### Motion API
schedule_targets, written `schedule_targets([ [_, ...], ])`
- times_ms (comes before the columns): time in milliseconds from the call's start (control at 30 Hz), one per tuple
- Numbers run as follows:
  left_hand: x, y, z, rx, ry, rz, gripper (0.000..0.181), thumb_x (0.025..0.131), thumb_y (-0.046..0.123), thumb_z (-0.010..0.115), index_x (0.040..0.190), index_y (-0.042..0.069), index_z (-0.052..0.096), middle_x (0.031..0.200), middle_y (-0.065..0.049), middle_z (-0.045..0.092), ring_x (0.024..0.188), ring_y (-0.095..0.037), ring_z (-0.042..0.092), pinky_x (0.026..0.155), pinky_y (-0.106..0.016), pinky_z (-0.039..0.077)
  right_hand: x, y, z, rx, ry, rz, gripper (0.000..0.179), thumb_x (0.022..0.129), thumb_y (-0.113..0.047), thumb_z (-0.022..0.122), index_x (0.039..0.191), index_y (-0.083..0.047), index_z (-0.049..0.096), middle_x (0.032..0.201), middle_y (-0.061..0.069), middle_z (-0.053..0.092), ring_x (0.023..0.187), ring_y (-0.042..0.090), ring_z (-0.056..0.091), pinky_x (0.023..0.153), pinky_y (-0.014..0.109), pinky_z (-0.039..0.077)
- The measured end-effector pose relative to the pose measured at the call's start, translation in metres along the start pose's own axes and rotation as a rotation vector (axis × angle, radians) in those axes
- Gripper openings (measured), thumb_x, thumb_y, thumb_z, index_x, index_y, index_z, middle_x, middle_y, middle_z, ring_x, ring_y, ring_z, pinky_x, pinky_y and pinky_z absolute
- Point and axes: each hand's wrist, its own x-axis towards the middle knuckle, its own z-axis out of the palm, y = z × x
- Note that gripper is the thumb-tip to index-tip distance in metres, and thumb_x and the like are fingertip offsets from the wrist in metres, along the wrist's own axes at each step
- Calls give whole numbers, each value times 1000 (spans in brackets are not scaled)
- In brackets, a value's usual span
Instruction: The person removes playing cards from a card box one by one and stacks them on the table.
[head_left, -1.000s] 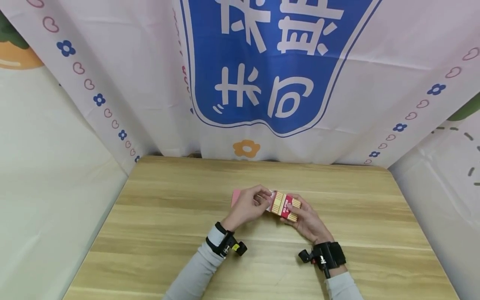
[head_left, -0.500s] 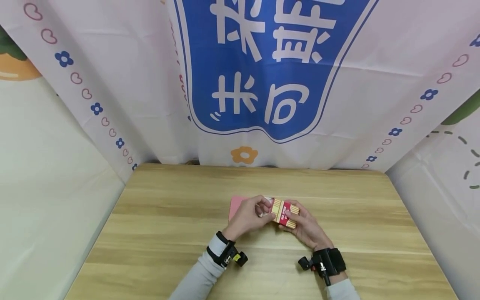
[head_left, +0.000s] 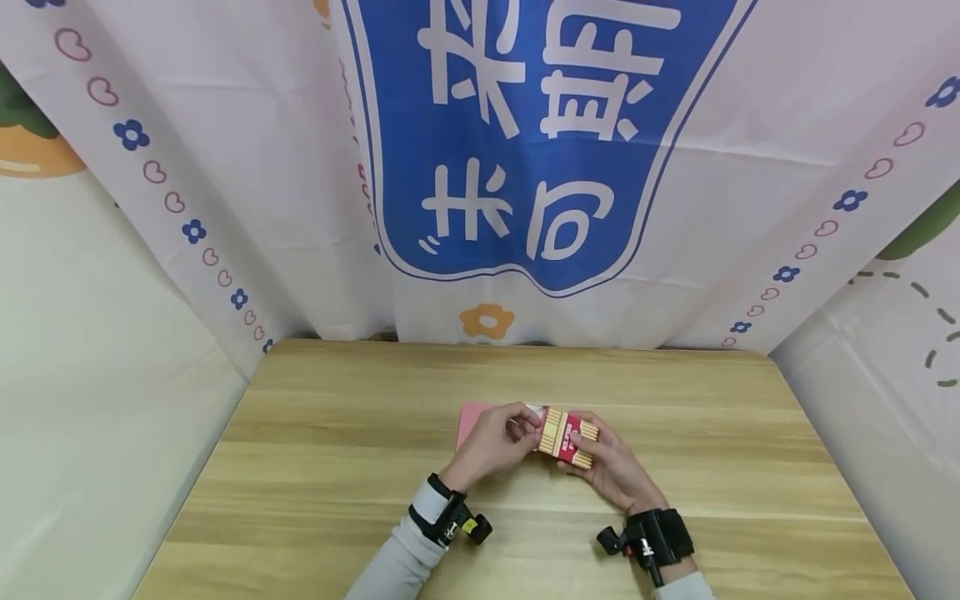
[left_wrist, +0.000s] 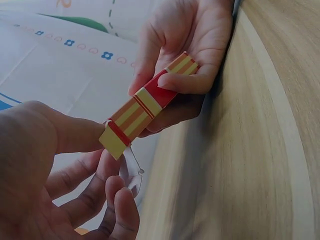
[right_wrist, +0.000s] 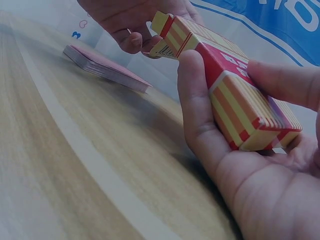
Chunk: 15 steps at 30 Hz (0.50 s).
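Observation:
A small card box (head_left: 553, 429) with red and yellow stripes is held up over the table, tilted. My right hand (head_left: 617, 477) grips its closed end, thumb on the red label and fingers round the other side, as the right wrist view shows. At the box's opened end, my left hand (head_left: 491, 443) pinches the yellow end flap (left_wrist: 114, 142) between thumb and index finger. Its other fingers curl loosely beside a pale, shiny flap piece. Behind the left hand lies a pink-topped stack of cards (right_wrist: 102, 67), partly covered by that hand in the head view.
The wood-grain table (head_left: 337, 417) extends on all sides of the hands. A white printed cloth (head_left: 337, 275) with a blue sign hangs along its back edge, and pale cloth walls flank it left and right. Each wrist carries a strapped-on camera.
The head view has tilted up slightly, so everything sits lower in it. My left thumb and fingers shift a little at the box's opened end; the right hand keeps its grip.

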Motion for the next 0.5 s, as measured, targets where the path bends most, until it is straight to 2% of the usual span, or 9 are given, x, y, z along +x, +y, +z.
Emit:
schedule_targets([
  [133,-2,-1,1,2,-4,-12,9,97,12,77,105,13,72,92,3,72,82,-9,66,76,-25,56,-1,1,-1,-17,-3,-1,53,112,-8,49,161,-11,28,152,14,44,127,29,65,100,38,60],
  [300,-2,-3,-1,8,-11,-82,8,97,14,78,102,13,73,93,2,72,84,-9,67,75,-27,57,-1,0,1,-40,-17,-8,55,113,-9,49,162,-10,26,153,15,42,129,29,63,101,38,60],
  [500,-2,-2,-10,35,-7,-115,7,98,19,77,101,14,80,94,3,76,85,-10,68,77,-28,59,0,0,2,-49,-24,-19,47,113,-8,48,158,-14,34,151,13,44,126,27,65,99,37,60],
])
